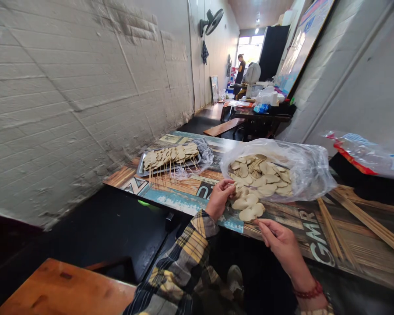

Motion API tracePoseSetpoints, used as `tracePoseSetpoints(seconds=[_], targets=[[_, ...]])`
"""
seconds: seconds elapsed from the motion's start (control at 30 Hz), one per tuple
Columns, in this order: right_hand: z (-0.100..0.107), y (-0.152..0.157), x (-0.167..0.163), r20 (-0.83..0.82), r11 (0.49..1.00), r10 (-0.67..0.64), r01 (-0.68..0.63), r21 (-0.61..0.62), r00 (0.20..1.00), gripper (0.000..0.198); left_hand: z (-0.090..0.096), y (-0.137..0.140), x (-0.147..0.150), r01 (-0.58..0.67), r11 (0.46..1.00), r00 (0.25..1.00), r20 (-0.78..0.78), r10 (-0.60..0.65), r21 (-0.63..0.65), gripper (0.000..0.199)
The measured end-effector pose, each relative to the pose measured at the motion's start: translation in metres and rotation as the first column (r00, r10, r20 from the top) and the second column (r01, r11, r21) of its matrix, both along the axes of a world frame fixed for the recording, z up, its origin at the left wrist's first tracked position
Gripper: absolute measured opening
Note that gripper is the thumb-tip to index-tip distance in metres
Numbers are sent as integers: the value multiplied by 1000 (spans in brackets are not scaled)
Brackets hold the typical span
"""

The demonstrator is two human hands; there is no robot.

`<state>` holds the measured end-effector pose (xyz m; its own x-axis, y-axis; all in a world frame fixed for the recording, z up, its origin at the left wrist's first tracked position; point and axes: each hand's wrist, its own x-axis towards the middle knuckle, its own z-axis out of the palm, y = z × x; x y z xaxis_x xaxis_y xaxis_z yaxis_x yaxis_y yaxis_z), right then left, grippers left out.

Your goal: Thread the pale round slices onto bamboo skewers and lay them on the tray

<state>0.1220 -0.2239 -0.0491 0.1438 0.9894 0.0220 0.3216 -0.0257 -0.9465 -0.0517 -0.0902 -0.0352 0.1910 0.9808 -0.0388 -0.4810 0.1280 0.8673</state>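
Observation:
Between my hands is a skewer of pale, flat food slices (249,206), held just in front of an open plastic bag (308,170). My right hand (279,240) is closed, thumb and fingers pinching the skewer's near end. My left hand (220,197) is closed at the far end of the slices, its fingertips pressed together beside them; whether it grips a slice or the stick is hidden. Loose slices (265,175) of the same kind fill the bag's mouth. To the left, finished-looking skewers (170,157) lie in rows on a metal tray (140,168), sticks pointing toward me.
Bare bamboo sticks (364,214) lie on the table's right side, near a dark container (351,175) with plastic packaging. Crumpled plastic (203,153) touches the tray. A wooden stool (72,288) stands at lower left. Far back, a person (240,70) stands beyond another cluttered table.

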Motion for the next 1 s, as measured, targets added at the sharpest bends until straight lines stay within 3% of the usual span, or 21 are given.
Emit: tracePoseSetpoints(seconds=[0.1,0.23,0.83,1.0], targets=[[-2,-1,3,-72,1000,5,-5,-2,997,50,-1,1,0,89,994,995,38,-87,-56,49],[-3,-1,3,-38,1000,12,-12,-9,999,51,-5,2,0,142,990,990,7,-142,3,50],[2,5,0,-31,999,30,-31,-14,999,51,-11,5,-3,175,985,981,-86,-175,-8,49],[-1,8,0,-144,1000,11,-12,-7,989,53,-8,7,-4,199,979,980,-11,-200,-46,54]])
